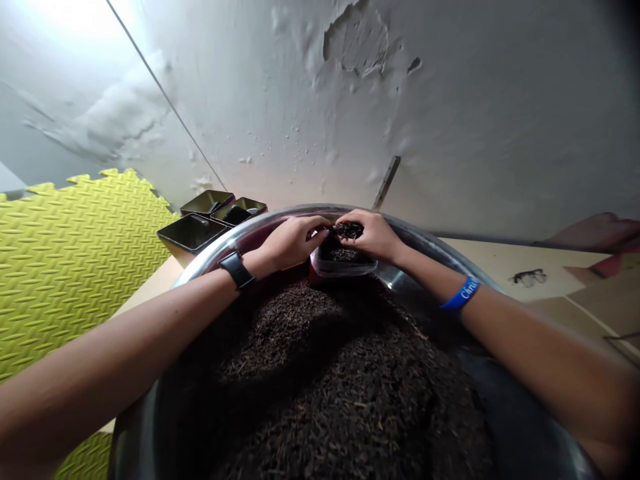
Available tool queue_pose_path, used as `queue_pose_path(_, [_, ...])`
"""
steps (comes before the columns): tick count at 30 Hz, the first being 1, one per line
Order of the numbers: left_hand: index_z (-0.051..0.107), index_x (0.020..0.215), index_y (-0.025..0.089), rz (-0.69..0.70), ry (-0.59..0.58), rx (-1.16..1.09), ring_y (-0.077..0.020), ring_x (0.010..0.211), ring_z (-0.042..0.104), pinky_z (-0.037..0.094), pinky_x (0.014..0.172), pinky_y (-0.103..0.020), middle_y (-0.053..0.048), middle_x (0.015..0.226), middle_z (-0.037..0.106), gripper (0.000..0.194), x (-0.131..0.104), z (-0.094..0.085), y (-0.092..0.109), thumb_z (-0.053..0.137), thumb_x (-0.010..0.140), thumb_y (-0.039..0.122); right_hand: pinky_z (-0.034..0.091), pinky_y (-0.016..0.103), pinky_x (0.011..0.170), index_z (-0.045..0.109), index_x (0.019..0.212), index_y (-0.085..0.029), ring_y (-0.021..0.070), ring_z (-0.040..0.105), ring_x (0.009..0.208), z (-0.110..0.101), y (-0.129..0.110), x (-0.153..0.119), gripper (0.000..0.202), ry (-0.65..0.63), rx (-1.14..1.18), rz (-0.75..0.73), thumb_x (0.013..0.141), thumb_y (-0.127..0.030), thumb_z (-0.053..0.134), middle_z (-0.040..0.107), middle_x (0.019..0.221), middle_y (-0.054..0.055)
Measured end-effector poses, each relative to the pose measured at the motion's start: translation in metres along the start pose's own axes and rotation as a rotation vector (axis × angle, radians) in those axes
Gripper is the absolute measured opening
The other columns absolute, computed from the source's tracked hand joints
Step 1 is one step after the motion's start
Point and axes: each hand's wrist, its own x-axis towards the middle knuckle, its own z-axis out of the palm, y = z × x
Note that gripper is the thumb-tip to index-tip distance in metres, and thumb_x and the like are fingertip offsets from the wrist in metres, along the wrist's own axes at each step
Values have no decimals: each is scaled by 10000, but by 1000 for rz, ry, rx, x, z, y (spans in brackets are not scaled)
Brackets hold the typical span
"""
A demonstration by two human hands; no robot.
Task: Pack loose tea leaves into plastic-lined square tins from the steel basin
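A large round metal basin holds a broad heap of dark, dried tea leaves. Near its far rim stands a small reddish tin with a pale edge and dark leaves inside. Over the tin, my right hand is closed around a handful of tea leaves. My left hand is at the tin's left edge, its thumb and fingers curled close together. What those fingers pinch, if anything, I cannot make out.
Several open rectangular tins stand left of the basin, dark items in one. A yellow foam mat lies farther left. Eyeglasses rest on the pale surface at right. A peeling wall rises behind the basin.
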Motion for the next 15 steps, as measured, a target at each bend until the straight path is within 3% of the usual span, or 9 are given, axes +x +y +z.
queue_pose_path(15, [635,1066,166,-10,13,-16,-147,821,634,484,725,-267,-48,993,698,245,0,-3,4,488,902,275,476,370,822,681,963,-212,219,607,901,2,-5,-3,247,11,-30,17,727,-282,662,658,969,46])
